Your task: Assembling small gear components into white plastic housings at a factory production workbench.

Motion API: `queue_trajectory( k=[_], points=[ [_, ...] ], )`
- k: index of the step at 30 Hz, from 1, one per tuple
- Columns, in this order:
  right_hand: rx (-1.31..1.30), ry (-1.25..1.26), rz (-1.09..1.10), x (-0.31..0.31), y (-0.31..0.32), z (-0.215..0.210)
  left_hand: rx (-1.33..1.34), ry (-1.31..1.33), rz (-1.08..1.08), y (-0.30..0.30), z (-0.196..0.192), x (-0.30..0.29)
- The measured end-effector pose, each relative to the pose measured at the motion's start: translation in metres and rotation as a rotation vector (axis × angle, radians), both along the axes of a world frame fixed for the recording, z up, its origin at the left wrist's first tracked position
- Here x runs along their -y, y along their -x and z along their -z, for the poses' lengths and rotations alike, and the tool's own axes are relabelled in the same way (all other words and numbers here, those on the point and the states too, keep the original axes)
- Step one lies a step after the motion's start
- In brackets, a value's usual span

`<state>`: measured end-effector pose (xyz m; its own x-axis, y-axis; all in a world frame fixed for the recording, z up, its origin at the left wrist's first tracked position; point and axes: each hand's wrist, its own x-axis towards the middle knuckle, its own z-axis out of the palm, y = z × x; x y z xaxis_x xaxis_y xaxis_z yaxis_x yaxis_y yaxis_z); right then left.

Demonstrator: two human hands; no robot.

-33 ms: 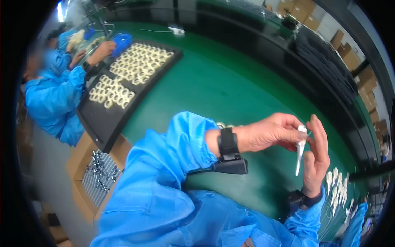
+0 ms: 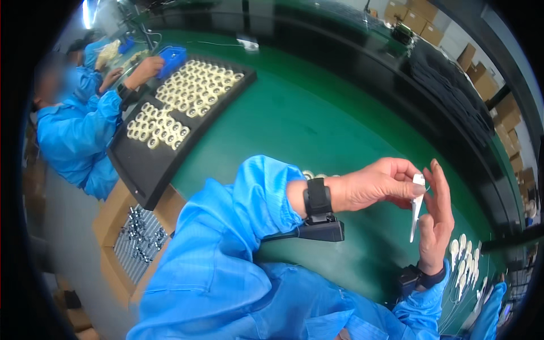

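Observation:
Between the thumb and fingers of my left hand [image 2: 377, 184] is a slim white tapered plastic part [image 2: 417, 208], its wider end up and its narrow end pointing down. My right hand [image 2: 435, 221] is raised just right of it, palm toward the part, with fingers and thumb apart. Whether a right fingertip touches the part I cannot tell. Past my right wrist, several cream round-headed pieces with thin white leads [image 2: 464, 262] lie on the green table [image 2: 283, 122]. Some round cream pieces [image 2: 309, 174] are partly hidden behind my left wrist.
At the left, a black tray [image 2: 141, 170] holds rows of cream ring-shaped parts. Beside it are a blue bin [image 2: 171, 59] and a co-worker's hand [image 2: 148, 69]. Below the tray, a cardboard box [image 2: 107, 258] contains metal parts. A dark rail runs along the table's far side.
The whole view has shifted slightly, so the tray and table appear a little farther right. Both hands keep nearly the same pose, and the white part stays in my left hand.

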<state>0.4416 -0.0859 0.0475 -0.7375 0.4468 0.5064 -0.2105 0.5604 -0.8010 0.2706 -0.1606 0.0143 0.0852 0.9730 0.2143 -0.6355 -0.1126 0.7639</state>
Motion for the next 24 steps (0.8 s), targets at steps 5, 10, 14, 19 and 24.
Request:
queue_trajectory(
  k=[5,10,14,19,24],
  points=[
    [0.132,-0.073,0.176,0.012,-0.001,0.006,-0.094,-0.110,-0.068,-0.017,-0.012,0.002],
    [-0.158,0.290,0.270,-0.013,-0.056,-0.043,-0.370,-0.121,-0.162,-0.013,-0.040,0.021],
    [-0.288,0.113,0.442,-0.014,-0.156,-0.105,-0.403,0.012,-0.254,-0.011,-0.042,0.013],
    [0.162,-0.260,0.916,0.007,-0.209,-0.119,-0.502,0.060,-0.271,-0.016,-0.036,0.016],
    [0.708,-0.775,0.993,-0.040,-0.211,-0.014,-0.602,0.033,-0.058,-0.029,-0.010,0.020]
  ],
)
